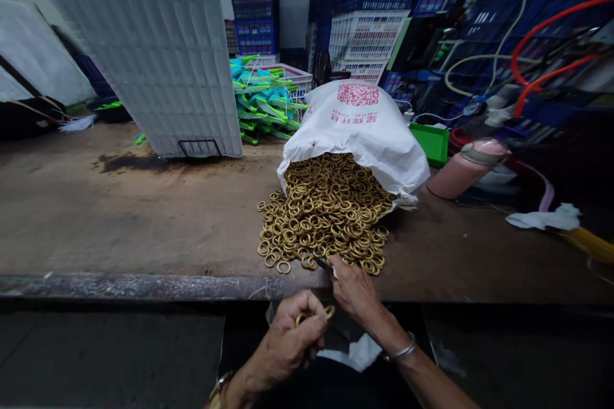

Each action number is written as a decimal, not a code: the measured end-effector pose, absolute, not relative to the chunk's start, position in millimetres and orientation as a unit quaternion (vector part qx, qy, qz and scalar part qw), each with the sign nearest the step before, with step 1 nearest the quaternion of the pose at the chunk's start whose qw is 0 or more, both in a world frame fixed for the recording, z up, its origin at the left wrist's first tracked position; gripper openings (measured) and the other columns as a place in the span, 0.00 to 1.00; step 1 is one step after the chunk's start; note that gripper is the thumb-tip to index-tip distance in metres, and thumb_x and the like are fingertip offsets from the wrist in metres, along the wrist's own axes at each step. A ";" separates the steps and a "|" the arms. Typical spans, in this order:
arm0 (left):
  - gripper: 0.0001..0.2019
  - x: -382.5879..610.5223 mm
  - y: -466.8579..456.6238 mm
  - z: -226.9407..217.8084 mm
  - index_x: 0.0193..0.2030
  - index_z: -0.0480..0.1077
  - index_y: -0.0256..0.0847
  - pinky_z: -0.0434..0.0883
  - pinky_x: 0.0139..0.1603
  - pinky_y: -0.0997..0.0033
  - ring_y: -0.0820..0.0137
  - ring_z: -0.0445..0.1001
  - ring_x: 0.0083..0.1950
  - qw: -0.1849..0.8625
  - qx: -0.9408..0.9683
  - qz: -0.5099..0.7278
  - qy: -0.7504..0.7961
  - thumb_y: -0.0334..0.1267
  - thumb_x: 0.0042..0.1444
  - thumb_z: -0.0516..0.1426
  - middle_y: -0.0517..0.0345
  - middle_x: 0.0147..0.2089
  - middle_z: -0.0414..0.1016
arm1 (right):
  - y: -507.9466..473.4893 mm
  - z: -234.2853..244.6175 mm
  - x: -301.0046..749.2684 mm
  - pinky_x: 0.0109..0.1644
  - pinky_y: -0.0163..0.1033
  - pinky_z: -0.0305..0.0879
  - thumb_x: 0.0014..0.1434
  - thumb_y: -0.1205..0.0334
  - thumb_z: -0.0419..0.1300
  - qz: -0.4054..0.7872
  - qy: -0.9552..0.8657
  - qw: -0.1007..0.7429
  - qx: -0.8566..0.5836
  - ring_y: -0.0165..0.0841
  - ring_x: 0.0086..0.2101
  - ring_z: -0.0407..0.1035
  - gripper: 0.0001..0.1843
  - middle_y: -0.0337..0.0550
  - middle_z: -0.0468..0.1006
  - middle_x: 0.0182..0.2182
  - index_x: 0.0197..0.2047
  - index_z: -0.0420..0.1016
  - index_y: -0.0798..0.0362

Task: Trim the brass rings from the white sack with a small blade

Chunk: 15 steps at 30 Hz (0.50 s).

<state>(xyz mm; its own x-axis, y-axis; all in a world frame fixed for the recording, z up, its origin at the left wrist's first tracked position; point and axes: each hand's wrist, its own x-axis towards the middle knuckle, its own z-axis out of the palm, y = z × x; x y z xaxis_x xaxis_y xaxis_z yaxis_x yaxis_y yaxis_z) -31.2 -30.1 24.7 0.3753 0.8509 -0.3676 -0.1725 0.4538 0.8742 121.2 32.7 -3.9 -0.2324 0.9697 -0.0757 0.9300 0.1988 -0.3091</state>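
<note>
Just in front of the table edge, my left hand is closed around brass-coloured rings; parts of them show between the fingers, and the rest is hidden. My right hand is closed on a small tool with a dark blade, probably a knife, its handle mostly covered by the fingers. The blade tip reaches the front of a heap of rings. These rings spill onto the table from the mouth of a white sack lying on its side, printed in red.
On the wooden table stands a tall grey-white ribbed panel at left. Behind lie green and blue plastic pieces. A pink bottle and green tray are right of the sack. Stacked crates rise behind.
</note>
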 end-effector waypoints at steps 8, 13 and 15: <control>0.09 -15.3 -33.9 -38.6 0.24 0.60 0.38 0.49 0.10 0.84 0.82 0.55 0.13 0.811 0.221 0.283 0.462 0.37 0.40 0.59 0.65 0.17 0.64 | 35.7 -17.7 110.3 0.29 0.32 0.48 0.52 0.71 0.49 0.151 -0.762 0.151 -0.612 0.31 0.27 0.68 0.12 0.39 0.74 0.25 0.39 0.66 0.51; 0.07 -5.4 -33.3 -64.1 0.20 0.62 0.36 0.52 0.10 0.82 0.80 0.57 0.12 0.804 0.150 0.252 0.517 0.32 0.40 0.58 0.61 0.17 0.66 | 40.8 -12.8 100.6 0.30 0.33 0.49 0.56 0.65 0.51 0.153 -0.758 0.148 -0.616 0.32 0.29 0.70 0.08 0.41 0.76 0.29 0.39 0.66 0.51; 0.07 -3.7 -31.4 -75.0 0.20 0.63 0.35 0.53 0.11 0.81 0.80 0.58 0.13 0.790 0.128 0.260 0.540 0.32 0.43 0.57 0.61 0.16 0.65 | 43.4 -11.2 96.8 0.29 0.33 0.48 0.57 0.62 0.51 0.148 -0.757 0.132 -0.623 0.32 0.29 0.70 0.07 0.41 0.76 0.29 0.39 0.66 0.51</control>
